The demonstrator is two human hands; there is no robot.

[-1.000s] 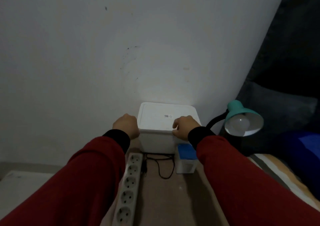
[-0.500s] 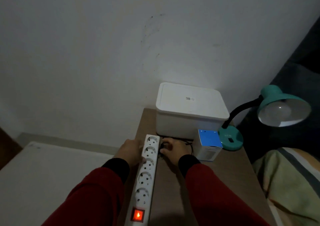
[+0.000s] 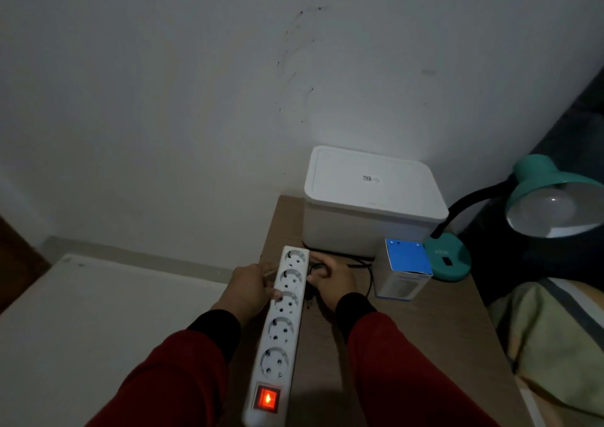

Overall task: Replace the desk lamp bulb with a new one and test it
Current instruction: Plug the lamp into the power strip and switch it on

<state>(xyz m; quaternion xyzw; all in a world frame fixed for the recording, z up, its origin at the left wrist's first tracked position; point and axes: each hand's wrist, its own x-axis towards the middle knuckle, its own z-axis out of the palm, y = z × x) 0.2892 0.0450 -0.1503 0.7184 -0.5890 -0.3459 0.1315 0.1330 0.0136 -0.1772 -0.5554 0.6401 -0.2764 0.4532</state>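
A teal desk lamp [image 3: 449, 258] stands at the table's right edge, its black neck arching to a shade that holds an unlit white bulb [image 3: 552, 209]. A white power strip [image 3: 283, 325] lies along the table's left side, its red switch lit. My left hand [image 3: 250, 287] grips the strip's left edge near its far end, thumb on top. My right hand [image 3: 331, 278] is closed around the lamp's black plug and cable [image 3: 367, 271] right beside the strip's far sockets. A blue-topped bulb box [image 3: 405, 268] stands upright just right of my right hand.
A white lidded storage box [image 3: 371, 204] sits against the wall at the back of the brown table [image 3: 425, 335]. A bed with a striped cover [image 3: 555, 335] borders the table on the right. A low white surface [image 3: 81, 312] lies to the left.
Both hands left the white storage box and came down to the power strip. The left now holds the strip and the right has closed on the plug; my view tilted down and left.
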